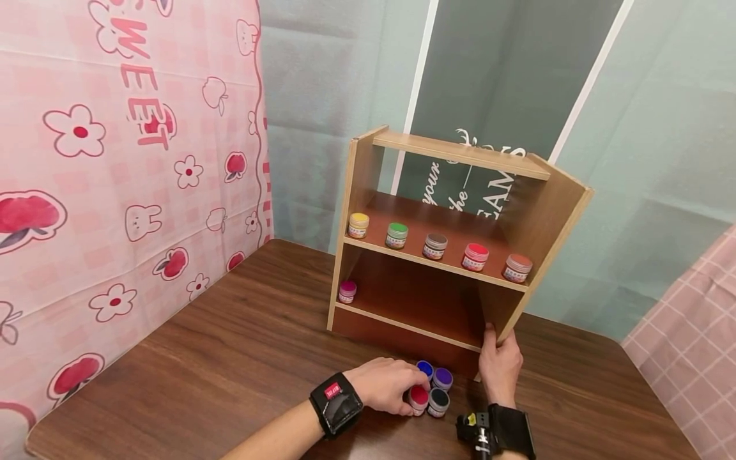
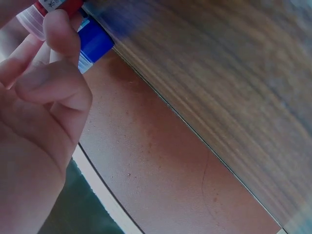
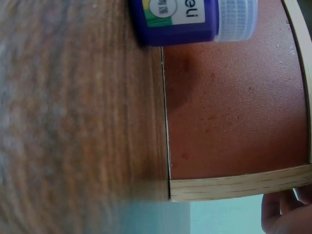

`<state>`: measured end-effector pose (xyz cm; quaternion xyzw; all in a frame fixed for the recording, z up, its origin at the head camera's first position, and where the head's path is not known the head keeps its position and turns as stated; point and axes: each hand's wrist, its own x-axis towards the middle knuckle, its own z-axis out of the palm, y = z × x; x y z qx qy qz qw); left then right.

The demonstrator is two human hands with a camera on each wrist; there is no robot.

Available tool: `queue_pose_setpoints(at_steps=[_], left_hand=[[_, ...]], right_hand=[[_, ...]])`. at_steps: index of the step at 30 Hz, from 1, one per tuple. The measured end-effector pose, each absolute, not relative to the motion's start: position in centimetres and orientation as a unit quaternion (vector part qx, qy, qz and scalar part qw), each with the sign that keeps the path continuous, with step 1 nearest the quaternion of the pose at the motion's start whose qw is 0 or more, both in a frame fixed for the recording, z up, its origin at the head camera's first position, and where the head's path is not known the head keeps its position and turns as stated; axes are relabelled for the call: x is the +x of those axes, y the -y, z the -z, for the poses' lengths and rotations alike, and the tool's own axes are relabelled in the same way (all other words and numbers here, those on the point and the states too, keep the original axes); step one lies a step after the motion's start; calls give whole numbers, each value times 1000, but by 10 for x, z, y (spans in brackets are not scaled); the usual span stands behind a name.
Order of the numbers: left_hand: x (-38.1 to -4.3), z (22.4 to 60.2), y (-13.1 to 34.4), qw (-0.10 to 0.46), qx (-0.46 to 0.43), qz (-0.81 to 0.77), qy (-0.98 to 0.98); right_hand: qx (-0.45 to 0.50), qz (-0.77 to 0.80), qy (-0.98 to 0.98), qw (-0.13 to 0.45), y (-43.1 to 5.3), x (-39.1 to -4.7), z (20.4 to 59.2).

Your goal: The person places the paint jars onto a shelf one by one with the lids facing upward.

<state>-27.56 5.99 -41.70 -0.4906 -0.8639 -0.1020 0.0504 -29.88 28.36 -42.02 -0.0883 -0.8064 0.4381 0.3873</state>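
Note:
My left hand (image 1: 388, 385) pinches a red-lidded paint jar (image 1: 419, 397) low at the table in front of the shelf. Beside that jar stand a blue jar (image 1: 425, 368), a purple jar (image 1: 443, 378) and a dark-lidded jar (image 1: 439, 402). In the left wrist view the fingers curl at the red jar (image 2: 66, 6), close to the blue jar (image 2: 96, 41). My right hand (image 1: 500, 361) grips the lower front edge of the right side panel of a small wooden shelf unit (image 1: 560, 207), thumb on the inner side. The right wrist view shows the purple jar (image 3: 180, 19) upright near the base board.
Along the unit's middle board stand several jars, among them a yellow jar (image 1: 358, 225) and a green jar (image 1: 397, 235). A magenta jar (image 1: 347, 292) stands at the left of the lower board. The wooden table (image 1: 230, 332) meets pink and grey-green cloths (image 1: 310, 128) behind.

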Motion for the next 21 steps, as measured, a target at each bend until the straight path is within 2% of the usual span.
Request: queue_pose_setpoints(at_steps=[21], left_hand=[[-273, 419, -60, 57, -470, 84, 877]], right_hand=[[-87, -440, 808, 382, -284, -299, 420]])
